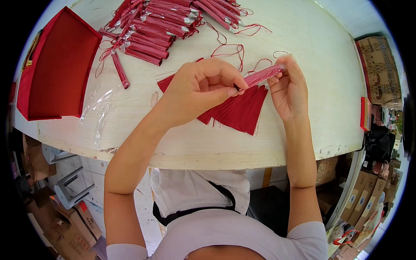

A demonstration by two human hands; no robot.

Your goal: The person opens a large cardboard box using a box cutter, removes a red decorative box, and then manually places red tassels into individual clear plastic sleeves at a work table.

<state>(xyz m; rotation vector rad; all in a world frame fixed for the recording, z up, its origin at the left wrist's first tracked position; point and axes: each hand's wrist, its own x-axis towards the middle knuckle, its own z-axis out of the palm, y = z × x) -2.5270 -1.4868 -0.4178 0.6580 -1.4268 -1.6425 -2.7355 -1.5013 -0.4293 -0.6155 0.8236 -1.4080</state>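
Note:
My left hand (pixel 203 89) and my right hand (pixel 288 89) hold a thin red tassel in a clear plastic sleeve (pixel 262 76) between them, above the white table (pixel 312 47). The left fingers pinch its near end, the right fingers grip its far end. Beneath the hands lies a fanned heap of loose dark red tassels (pixel 238 110). A red cord loop (pixel 229 50) trails on the table behind the hands.
A pile of sleeved red tassels (pixel 158 24) lies at the back of the table. A red box (pixel 56 69) sits at the left, with crumpled clear plastic (pixel 102 108) beside it. Cardboard cartons (pixel 379 65) stand at the right and on the floor.

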